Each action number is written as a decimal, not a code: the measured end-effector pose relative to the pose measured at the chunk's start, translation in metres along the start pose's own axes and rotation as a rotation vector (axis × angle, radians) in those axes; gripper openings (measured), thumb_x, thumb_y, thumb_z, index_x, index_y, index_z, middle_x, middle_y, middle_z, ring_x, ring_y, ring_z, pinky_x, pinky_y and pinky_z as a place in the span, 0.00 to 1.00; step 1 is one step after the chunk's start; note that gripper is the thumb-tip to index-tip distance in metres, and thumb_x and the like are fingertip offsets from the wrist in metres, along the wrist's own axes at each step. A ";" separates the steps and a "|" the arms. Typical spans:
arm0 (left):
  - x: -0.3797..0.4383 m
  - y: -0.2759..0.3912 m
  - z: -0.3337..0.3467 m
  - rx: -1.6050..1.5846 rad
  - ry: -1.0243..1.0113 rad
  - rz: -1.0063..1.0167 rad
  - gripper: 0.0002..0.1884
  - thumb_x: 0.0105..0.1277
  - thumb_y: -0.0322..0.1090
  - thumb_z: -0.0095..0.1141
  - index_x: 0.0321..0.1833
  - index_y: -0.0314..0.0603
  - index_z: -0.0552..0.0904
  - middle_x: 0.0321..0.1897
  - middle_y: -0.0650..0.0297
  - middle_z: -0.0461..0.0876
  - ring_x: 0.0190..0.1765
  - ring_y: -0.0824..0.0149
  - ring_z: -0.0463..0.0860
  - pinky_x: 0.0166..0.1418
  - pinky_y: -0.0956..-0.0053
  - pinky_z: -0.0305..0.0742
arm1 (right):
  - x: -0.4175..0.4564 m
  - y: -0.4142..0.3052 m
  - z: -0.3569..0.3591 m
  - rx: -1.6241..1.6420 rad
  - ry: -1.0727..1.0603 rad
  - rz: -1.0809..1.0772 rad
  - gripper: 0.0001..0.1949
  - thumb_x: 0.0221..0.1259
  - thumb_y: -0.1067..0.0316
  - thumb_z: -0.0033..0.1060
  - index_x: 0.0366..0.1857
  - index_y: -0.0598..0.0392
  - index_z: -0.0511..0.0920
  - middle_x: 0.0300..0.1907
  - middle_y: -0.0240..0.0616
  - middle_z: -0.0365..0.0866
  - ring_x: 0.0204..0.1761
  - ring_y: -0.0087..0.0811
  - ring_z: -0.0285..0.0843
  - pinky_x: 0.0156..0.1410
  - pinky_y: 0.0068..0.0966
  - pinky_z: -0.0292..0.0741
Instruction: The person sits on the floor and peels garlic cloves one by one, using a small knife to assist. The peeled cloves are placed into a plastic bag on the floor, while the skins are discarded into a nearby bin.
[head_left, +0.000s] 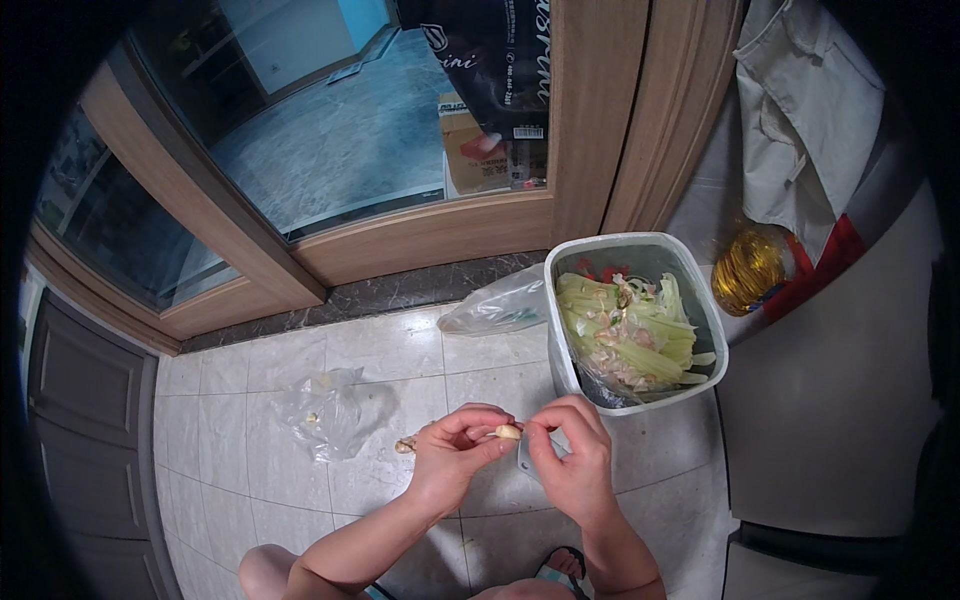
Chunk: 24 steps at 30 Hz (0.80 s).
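A pale garlic clove (508, 432) is pinched between the thumb and fingers of my left hand (448, 454). Beside the clove's tip, my right hand (574, 459) has its thumb and forefinger drawn together. Whether a scrap of skin sits between them is too small to tell. Beneath the right hand lies a light grey object with a small hole (526, 466), mostly covered by the fingers. Brownish garlic (406, 445) rests on the floor just left of my left hand, partly hidden by it.
Past my right hand stands a white bin (553, 352) holding lettuce trimmings (619, 330) and peelings. Clear plastic bags lie on the tiles, one holding small pale bits (341, 420), another against the bin (495, 304). A glazed wooden door (427, 232) and grey appliance (825, 397) border the floor.
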<state>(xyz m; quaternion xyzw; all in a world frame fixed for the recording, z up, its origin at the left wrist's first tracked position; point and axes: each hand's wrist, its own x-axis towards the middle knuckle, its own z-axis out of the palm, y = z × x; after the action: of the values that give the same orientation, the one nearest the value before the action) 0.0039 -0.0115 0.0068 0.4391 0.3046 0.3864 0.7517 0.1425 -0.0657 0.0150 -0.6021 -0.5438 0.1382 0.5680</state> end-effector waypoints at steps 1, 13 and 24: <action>0.000 0.000 0.001 -0.004 -0.002 0.000 0.13 0.50 0.13 0.58 0.39 0.35 0.79 0.40 0.59 0.78 0.43 0.68 0.78 0.50 0.75 0.74 | 0.000 0.000 -0.001 0.010 0.007 0.010 0.06 0.43 0.79 0.61 0.25 0.56 0.75 0.27 0.35 0.74 0.31 0.36 0.71 0.38 0.29 0.67; -0.001 -0.002 -0.001 -0.073 -0.018 -0.052 0.11 0.55 0.17 0.57 0.41 0.35 0.78 0.41 0.58 0.78 0.45 0.63 0.80 0.50 0.73 0.76 | 0.005 0.004 -0.013 -0.044 0.129 0.048 0.04 0.47 0.79 0.58 0.25 0.57 0.75 0.28 0.37 0.74 0.33 0.38 0.71 0.42 0.30 0.67; 0.003 -0.002 -0.006 -0.444 -0.097 -0.300 0.13 0.63 0.22 0.50 0.50 0.36 0.76 0.45 0.55 0.78 0.50 0.58 0.79 0.55 0.73 0.78 | 0.036 0.048 -0.053 -0.747 0.451 0.048 0.03 0.52 0.73 0.56 0.24 0.56 0.73 0.27 0.36 0.73 0.33 0.37 0.70 0.44 0.33 0.64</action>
<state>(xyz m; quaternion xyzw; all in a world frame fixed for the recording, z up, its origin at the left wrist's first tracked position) 0.0012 -0.0067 0.0018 0.2313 0.2377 0.3067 0.8921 0.2213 -0.0533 0.0084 -0.7939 -0.4048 -0.1898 0.4121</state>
